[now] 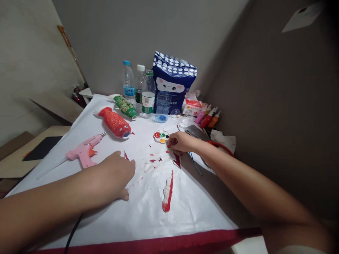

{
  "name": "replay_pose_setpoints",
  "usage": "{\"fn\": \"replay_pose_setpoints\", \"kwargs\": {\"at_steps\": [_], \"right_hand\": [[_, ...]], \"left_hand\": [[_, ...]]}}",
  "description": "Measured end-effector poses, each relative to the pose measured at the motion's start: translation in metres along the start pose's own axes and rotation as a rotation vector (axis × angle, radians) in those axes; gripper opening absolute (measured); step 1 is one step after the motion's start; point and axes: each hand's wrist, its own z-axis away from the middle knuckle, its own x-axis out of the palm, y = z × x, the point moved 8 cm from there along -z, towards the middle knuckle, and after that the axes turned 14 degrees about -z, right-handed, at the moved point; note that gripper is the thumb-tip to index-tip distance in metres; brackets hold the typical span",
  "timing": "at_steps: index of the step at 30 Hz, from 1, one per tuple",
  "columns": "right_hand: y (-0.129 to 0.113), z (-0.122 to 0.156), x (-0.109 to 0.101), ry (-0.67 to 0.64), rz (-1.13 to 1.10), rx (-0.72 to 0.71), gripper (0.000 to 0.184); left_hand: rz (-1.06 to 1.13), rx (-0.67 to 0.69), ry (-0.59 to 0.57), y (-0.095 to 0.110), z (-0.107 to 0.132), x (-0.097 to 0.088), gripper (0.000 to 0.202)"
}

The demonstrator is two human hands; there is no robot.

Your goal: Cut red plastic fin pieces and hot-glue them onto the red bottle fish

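My left hand [116, 176] is low over the white sheet, palm down, thumb apart from the bent fingers and nothing visible in them. A narrow red-and-white scrap [126, 155] lies by its fingertips. Beside the paint palette [161, 141], my right hand [182, 141] has its fingers curled together near small red bits; what they hold, if anything, is hidden. Under that hand lies a dark red pointed scrap [177, 160]. Closer to me is a long wavy piece painted red and white [167, 194]. A red fish made from a bottle [115, 122] rests on its side.
At left lies a pink glue gun [84, 151]. Behind are a green fish [125, 107], plastic bottles [148, 95], a cut bottle with bluish water [162, 109] and a blue bag [172, 77]. Paint tubes [208, 117] and a thin brush [194, 165] are at right.
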Motion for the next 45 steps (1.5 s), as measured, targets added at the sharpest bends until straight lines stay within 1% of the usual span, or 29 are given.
{"fn": "replay_pose_setpoints", "kwargs": {"at_steps": [2,4,7,10,11,13,15,16,19,20,23,24,27,31,35,37,40,43,45], "right_hand": [[-0.002,-0.001,0.003,-0.012,-0.008,-0.014,0.029],[-0.004,-0.002,0.005,-0.014,-0.013,-0.033,0.029],[-0.01,-0.001,0.005,0.01,-0.027,-0.092,0.028],[-0.019,0.003,-0.003,0.102,-0.044,-0.185,0.015],[-0.022,0.005,-0.008,0.147,-0.045,-0.213,0.016],[-0.024,0.009,-0.019,0.236,-0.034,-0.246,0.024],[-0.024,0.011,-0.024,0.287,-0.011,-0.244,0.023],[-0.023,0.011,-0.025,0.292,0.001,-0.234,0.02],[-0.022,0.01,-0.015,0.243,0.036,-0.207,0.007],[-0.023,0.01,-0.011,0.221,0.044,-0.205,0.009],[-0.028,0.007,0.0,0.184,0.056,-0.219,0.02],[-0.031,0.005,0.003,0.181,0.054,-0.228,0.02],[-0.04,0.001,0.007,0.2,0.036,-0.266,0.01],[-0.058,-0.002,0.012,0.255,0.011,-0.332,0.014],[-0.074,-0.002,0.017,0.269,-0.026,-0.387,0.013],[-0.079,0.0,0.013,0.275,-0.043,-0.4,0.017],[-0.079,0.006,-0.001,0.281,-0.058,-0.403,0.021],[-0.069,0.013,-0.02,0.305,-0.051,-0.358,0.018],[-0.058,0.017,-0.027,0.301,-0.036,-0.306,0.014]], "left_hand": [[-0.006,-0.003,-0.01,0.0,0.0,0.001,0.072],[-0.016,-0.005,-0.021,0.0,0.0,0.001,0.078],[-0.025,-0.001,-0.017,0.002,0.002,0.001,0.084],[-0.025,-0.016,-0.002,0.003,0.003,0.0,0.084],[-0.024,-0.021,0.007,0.003,0.003,0.0,0.085],[-0.017,-0.025,0.012,0.003,0.003,0.0,0.086],[-0.007,-0.024,0.006,0.003,0.002,0.002,0.088],[-0.003,-0.025,0.002,0.003,0.002,0.002,0.088],[0.006,-0.025,-0.001,0.002,-0.001,0.004,0.09],[0.005,-0.025,-0.001,0.001,-0.002,0.004,0.09],[-0.008,-0.021,-0.019,0.0,-0.007,0.007,0.095],[-0.008,-0.015,-0.027,0.0,-0.008,0.008,0.096],[0.001,0.006,-0.052,0.001,-0.01,0.01,0.098],[0.004,0.017,-0.07,0.002,-0.01,0.008,0.1],[0.016,0.014,-0.065,0.002,-0.008,0.005,0.103],[0.029,0.008,-0.068,0.001,-0.008,0.006,0.104],[0.044,0.0,-0.053,-0.001,-0.01,0.008,0.104],[0.042,0.003,-0.043,-0.002,-0.012,0.011,0.11],[0.047,0.006,-0.044,-0.002,-0.012,0.011,0.111]]}}
